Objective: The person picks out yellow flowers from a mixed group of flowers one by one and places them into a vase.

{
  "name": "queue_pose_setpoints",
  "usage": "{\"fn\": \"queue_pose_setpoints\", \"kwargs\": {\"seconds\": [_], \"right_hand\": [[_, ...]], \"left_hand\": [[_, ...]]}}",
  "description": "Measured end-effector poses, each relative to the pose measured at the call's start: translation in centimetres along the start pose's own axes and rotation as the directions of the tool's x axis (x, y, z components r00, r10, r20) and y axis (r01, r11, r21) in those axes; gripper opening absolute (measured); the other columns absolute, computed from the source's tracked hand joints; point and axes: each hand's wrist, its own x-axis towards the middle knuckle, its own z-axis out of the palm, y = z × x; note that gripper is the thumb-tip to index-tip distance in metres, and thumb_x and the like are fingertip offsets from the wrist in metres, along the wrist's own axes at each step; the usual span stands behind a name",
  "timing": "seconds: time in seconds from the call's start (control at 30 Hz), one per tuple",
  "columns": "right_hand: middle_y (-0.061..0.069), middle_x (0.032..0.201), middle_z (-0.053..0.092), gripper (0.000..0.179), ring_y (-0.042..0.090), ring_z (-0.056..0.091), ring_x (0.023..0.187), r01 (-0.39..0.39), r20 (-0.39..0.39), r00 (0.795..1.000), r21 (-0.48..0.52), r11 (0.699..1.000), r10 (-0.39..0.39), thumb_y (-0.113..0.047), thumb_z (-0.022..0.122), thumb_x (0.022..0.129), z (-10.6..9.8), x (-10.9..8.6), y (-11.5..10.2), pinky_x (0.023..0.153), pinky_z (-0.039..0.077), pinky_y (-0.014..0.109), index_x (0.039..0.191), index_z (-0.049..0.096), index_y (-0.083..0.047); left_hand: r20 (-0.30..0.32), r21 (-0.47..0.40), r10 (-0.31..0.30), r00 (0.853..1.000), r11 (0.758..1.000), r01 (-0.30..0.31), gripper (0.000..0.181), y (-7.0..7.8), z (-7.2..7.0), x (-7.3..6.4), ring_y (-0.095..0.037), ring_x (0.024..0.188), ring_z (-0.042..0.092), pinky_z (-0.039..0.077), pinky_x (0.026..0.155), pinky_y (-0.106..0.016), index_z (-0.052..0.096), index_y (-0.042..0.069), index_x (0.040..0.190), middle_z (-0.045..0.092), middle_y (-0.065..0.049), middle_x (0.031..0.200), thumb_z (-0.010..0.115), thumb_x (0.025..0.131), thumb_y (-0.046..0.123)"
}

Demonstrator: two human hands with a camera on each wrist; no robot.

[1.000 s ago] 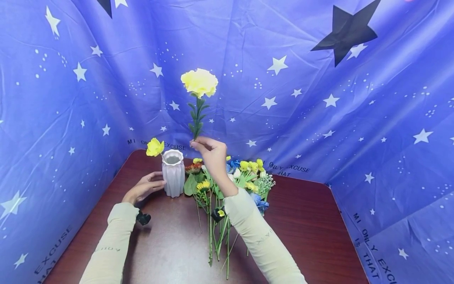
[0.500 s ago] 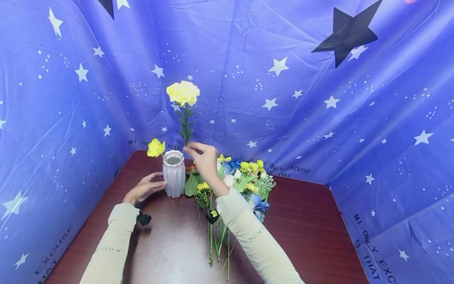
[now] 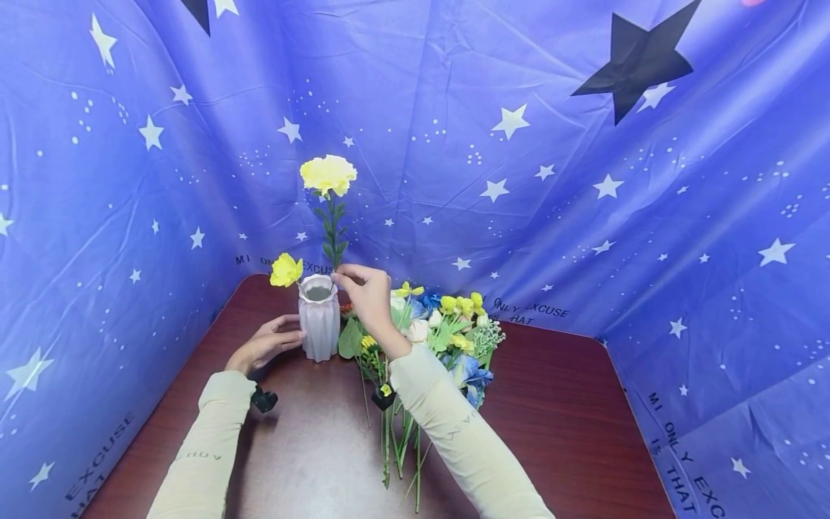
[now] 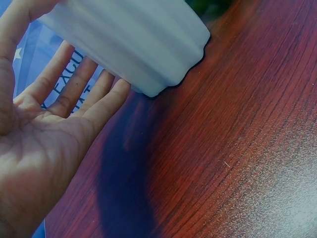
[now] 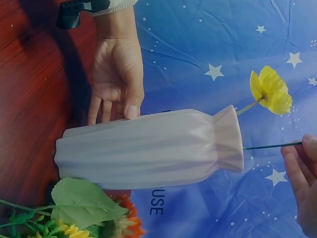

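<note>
My right hand (image 3: 368, 299) pinches the green stem of a pale yellow carnation (image 3: 328, 175) between thumb and fingertips. The carnation stands upright above the vase. In the right wrist view, the stem (image 5: 270, 146) runs into the mouth of the tall white fluted vase (image 5: 143, 148). A smaller yellow flower (image 3: 286, 269) leans out of the same vase on the left. Against the vase's left side, my left hand (image 3: 266, 344) rests its fingertips and thumb, with fingers extended. In the left wrist view its fingers (image 4: 106, 106) touch the wall near the base.
A pile of flowers lies right of the vase, with yellow blooms (image 3: 462, 304), blue petals (image 3: 472, 376), a green leaf (image 3: 351, 339) and long stems (image 3: 386, 450) pointing forward. The dark red wooden table (image 3: 564, 404) meets a blue star-patterned cloth (image 3: 415, 130) behind.
My right hand has moved left and down, bringing the carnation from the right of the vase to above its mouth. My left hand and the vase stay put.
</note>
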Motion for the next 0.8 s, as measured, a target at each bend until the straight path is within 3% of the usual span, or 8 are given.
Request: {"fn": "queue_pose_setpoints", "kwargs": {"seconds": [0.23, 0.53, 0.8], "right_hand": [[0.015, 0.093, 0.078, 0.011, 0.021, 0.074, 0.077, -0.015, 0.005, 1.000, -0.019, 1.000, 0.015, -0.007, 0.078, 0.088, 0.1, -0.1, 0.3, 0.065, 0.055, 0.012, 0.095, 0.081, 0.001], [0.014, 0.088, 0.078, 0.007, 0.014, 0.071, 0.070, -0.042, -0.001, 0.999, -0.052, 0.998, 0.042, -0.006, 0.079, 0.086, 0.8, -0.3, 1.1, 0.062, 0.053, 0.011, 0.089, 0.081, 0.001], [0.016, 0.087, 0.078, 0.006, 0.029, 0.075, 0.072, -0.106, -0.011, 0.994, -0.051, 0.993, 0.105, -0.004, 0.081, 0.084, 1.2, -0.5, 1.3, 0.055, 0.058, 0.016, 0.087, 0.081, 0.001]], "left_hand": [[-0.001, -0.002, -0.006, 1.000, 1.000, 0.006, 0.067, -0.1, 0.0, 0.1, -0.002, 0.107, 0.062, 0.040, 0.118, -0.051, 0.024, -0.012, 0.152, 0.034, -0.031, 0.151, 0.061, 0.100, 0.008], [-0.007, 0.002, -0.005, 1.000, 1.000, 0.005, 0.066, -0.2, 0.0, 0.1, -0.001, 0.105, 0.063, 0.043, 0.117, -0.050, 0.024, -0.012, 0.152, 0.036, -0.031, 0.150, 0.061, 0.100, 0.007], [-0.013, 0.006, -0.007, 1.000, 1.000, 0.007, 0.066, -0.3, 0.0, 0.2, -0.002, 0.106, 0.063, 0.042, 0.117, -0.051, 0.026, -0.011, 0.152, 0.042, -0.025, 0.147, 0.062, 0.100, 0.009]]}}
